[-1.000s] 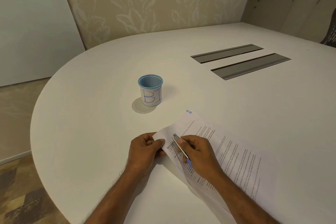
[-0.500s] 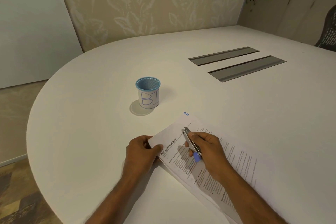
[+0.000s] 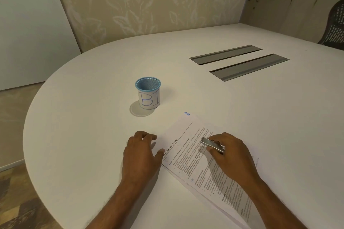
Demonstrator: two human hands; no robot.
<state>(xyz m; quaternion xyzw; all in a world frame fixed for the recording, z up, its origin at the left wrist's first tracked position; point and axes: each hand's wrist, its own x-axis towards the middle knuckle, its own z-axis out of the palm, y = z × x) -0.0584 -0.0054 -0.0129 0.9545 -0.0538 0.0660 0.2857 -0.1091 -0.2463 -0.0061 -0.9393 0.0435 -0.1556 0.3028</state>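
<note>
Silver metal catches the light in the right hand (image 3: 230,156), whose fingers (image 3: 216,138) are curled around a slim metal tool (image 3: 212,144) (what kind of tool cannot be told), its free end pointing left and slightly away from the person. The tool is held just above a stack of printed papers (image 3: 183,135) that lies slantwise on the near right part of the white desk (image 3: 83,126), headed "Quick Start Guide". The left hand (image 3: 141,154) rests on the desk just left of the papers, fingers loosely bent and holding nothing, with the thumb against the papers' left edge. Farther off and to the left stands a blue mesh pen cup (image 3: 148,96), upright, wrapped in a white label with blue handwriting and well apart from both hands. Two long grey cable slots (image 3: 225,54) run side by side in the desk at the far right. A dark mesh chair (image 3: 335,26) shows at the right edge.
</note>
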